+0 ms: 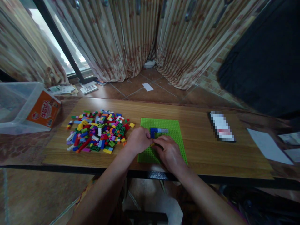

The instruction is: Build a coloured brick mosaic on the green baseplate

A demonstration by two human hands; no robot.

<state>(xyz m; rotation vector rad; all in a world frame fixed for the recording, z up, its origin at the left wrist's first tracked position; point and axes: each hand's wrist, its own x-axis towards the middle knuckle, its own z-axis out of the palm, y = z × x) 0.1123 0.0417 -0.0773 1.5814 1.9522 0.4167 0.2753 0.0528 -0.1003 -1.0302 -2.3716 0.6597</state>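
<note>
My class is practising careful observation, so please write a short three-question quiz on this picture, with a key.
1. Which of the person's hands is nearer the loose bricks?
2. What colour is the baseplate under the hands?
A) red
B) green
C) white
3. True or false: the loose bricks lie to the right of the baseplate.

Key:
1. The left hand.
2. B.
3. False; they lie to its left.
</note>
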